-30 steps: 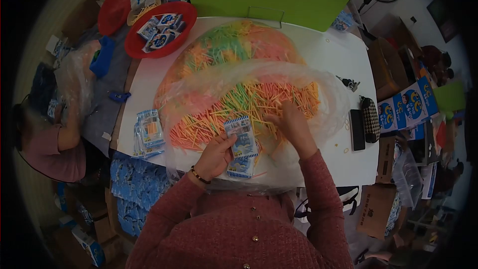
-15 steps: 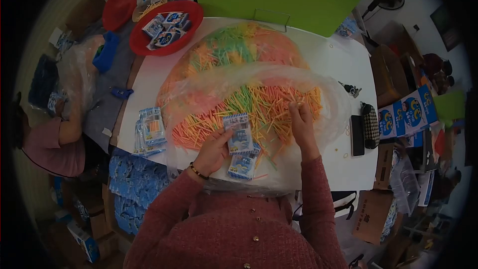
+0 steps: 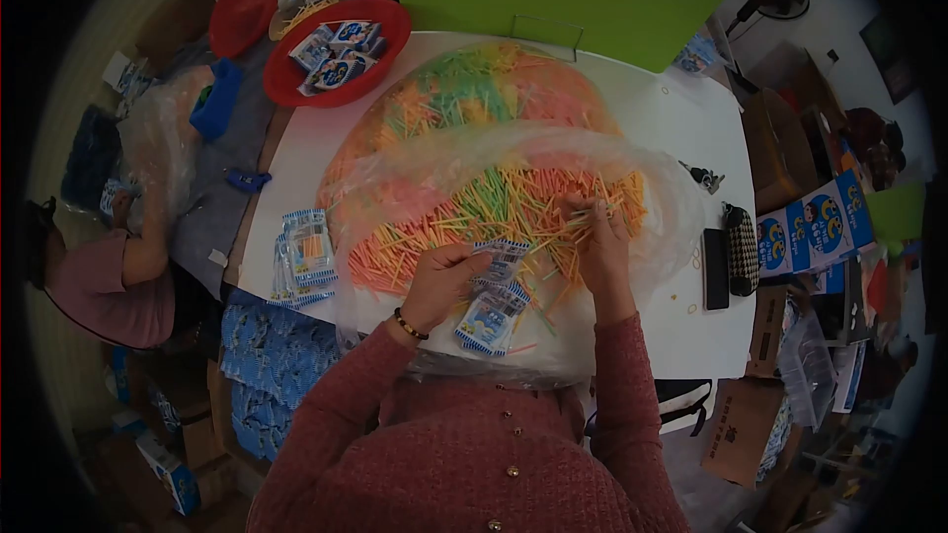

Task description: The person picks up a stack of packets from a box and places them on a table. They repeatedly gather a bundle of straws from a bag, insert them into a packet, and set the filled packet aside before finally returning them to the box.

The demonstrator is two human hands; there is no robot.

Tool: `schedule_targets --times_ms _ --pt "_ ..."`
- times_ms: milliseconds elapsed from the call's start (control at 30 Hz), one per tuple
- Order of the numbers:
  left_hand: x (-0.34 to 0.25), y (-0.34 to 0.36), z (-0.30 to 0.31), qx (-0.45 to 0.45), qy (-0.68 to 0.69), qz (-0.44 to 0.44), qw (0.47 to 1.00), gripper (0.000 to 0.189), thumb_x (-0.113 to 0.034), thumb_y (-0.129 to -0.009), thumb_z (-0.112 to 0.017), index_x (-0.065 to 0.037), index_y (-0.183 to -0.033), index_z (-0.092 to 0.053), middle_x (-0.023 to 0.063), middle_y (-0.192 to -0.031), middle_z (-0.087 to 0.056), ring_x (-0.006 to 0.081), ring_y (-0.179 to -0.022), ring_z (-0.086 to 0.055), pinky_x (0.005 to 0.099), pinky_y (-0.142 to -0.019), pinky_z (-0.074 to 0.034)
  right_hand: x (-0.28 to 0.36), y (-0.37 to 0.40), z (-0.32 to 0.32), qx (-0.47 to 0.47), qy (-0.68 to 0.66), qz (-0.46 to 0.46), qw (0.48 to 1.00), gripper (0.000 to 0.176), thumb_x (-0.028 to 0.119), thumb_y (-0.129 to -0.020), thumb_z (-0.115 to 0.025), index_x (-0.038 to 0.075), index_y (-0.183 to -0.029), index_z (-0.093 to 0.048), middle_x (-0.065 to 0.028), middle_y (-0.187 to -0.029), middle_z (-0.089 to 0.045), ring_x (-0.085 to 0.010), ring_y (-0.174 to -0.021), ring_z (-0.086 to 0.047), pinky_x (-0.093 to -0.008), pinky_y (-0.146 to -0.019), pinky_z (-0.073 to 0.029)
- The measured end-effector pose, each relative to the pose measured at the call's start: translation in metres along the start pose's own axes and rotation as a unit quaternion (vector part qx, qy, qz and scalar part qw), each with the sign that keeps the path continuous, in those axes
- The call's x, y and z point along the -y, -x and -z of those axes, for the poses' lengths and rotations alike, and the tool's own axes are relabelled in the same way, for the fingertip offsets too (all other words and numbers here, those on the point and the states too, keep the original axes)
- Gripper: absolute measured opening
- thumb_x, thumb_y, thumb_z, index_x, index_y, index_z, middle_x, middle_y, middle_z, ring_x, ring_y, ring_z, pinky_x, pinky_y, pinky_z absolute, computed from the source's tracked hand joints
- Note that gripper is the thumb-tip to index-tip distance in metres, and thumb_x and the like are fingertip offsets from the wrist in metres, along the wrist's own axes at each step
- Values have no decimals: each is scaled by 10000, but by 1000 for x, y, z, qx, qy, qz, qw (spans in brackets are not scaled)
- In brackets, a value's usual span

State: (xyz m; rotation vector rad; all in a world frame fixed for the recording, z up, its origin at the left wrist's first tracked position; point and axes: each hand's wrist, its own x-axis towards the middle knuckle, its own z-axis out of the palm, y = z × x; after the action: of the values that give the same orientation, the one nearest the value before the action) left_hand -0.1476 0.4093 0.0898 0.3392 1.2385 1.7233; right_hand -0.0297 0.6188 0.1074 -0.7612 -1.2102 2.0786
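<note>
My left hand (image 3: 441,286) is closed on a small blue-and-white plastic packet (image 3: 504,259), pinching its left edge between thumb and fingers. Just below it lies another striped packet (image 3: 491,320), partly overlapped by the held one. My right hand (image 3: 604,252) hovers over the right part of a heap of thin coloured sticks (image 3: 494,199), its fingertips pressed together. What is between those fingertips is too small to make out. The sticks are pink, yellow and green and spill from a large clear plastic bag (image 3: 434,170) spread over the white table (image 3: 681,345).
Filled packets (image 3: 308,247) are stacked at the table's left edge. A red bowl (image 3: 380,35) of packets stands at the back left. On the right lie a phone (image 3: 715,268), a checked pouch (image 3: 741,249) and keys (image 3: 703,178). Another person (image 3: 114,281) sits at the left.
My left hand has shifted slightly right, and its packet is now tilted over the lower one. My right hand has moved slightly down, fingers still together. The whole view has shifted a little.
</note>
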Motion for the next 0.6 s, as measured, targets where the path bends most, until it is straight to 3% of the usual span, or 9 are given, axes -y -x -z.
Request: schedule_targets --times_ms 67,133,167,267,367,433,467,533,600 --pt "9 -7 4 11 -19 -70 997 177 -114 -949 -618 0 -1077 -661 46 -995 -697 83 -813 -658 232 -680 -538 -5 -1 0 7 -10 -10 1000 244 180 -1044 -411 2 -1056 -579 -80 -964 -639 -140 -850 -612 -289 -777 -501" --pt "11 -11 3 -20 37 -46 998 171 -122 -955 -610 -3 -1070 -654 44 -984 -697 84 -818 -659 234 -685 -541 -24 -11 13 21 280 173 944 217 166 -1038 -416 16 -1046 -572 -74 -933 -634 -129 -866 -600 -292 -770 -497" --pt "10 -13 3 -45 94 -22 994 166 -130 -962 -602 -6 -1062 -648 41 -972 -697 85 -823 -661 237 -691 -544 -34 -14 17 22 278 173 945 217 166 -1038 -416 16 -1046 -572 -74 -933 -634 -129 -866 -600 -292 -770 -497" --pt "1 -14 2 -46 157 19 986 165 -149 -972 -589 -14 -1054 -636 19 -937 -690 81 -822 -661 234 -664 -546 -46 -18 27 55 448 216 866 188 152 -1030 -424 24 -1046 -560 -70 -938 -625 -118 -881 -593 -294 -769 -489" --pt "-12 -6 -12 -47 162 41 985 165 -154 -979 -577 -19 -1046 -643 -3 -910 -684 73 -758 -653 214 -587 -521 -42 -17 31 92 444 177 874 170 139 -1018 -440 26 -1073 -555 -66 -966 -613 -115 -889 -584 -294 -766 -480" --pt "-15 0 -12 -41 108 32 993 142 -143 -965 -598 -24 -1016 -657 -20 -867 -672 55 -711 -625 201 -548 -484 -23 -15 25 60 303 63 949 191 165 -1029 -437 31 -1084 -561 -81 -1021 -618 -145 -914 -599 -291 -832 -484" --pt "-16 1 -12 -36 54 21 998 119 -132 -952 -619 -29 -985 -671 -37 -825 -660 36 -663 -597 188 -509 -446 -19 -12 21 62 302 63 949 191 165 -1029 -437 31 -1084 -561 -81 -1021 -618 -145 -914 -599 -291 -832 -484" --pt "0 -3 -1 -36 6 -13 999 90 -114 -930 -647 -34 -951 -683 -48 -787 -642 20 -625 -554 182 -497 -410 -14 -4 9 50 22 43 998 196 195 -1040 -422 48 -1089 -543 -98 -1029 -633 -188 -991 -616 -312 -913 -478" --pt "7 -5 4 -35 -43 -44 998 62 -96 -909 -674 -38 -918 -695 -59 -749 -624 4 -587 -510 177 -485 -374 -5 7 -6 88 -10 66 994 195 203 -1046 -404 54 -1093 -520 -107 -1035 -637 -216 -1033 -615 -349 -948 -468"
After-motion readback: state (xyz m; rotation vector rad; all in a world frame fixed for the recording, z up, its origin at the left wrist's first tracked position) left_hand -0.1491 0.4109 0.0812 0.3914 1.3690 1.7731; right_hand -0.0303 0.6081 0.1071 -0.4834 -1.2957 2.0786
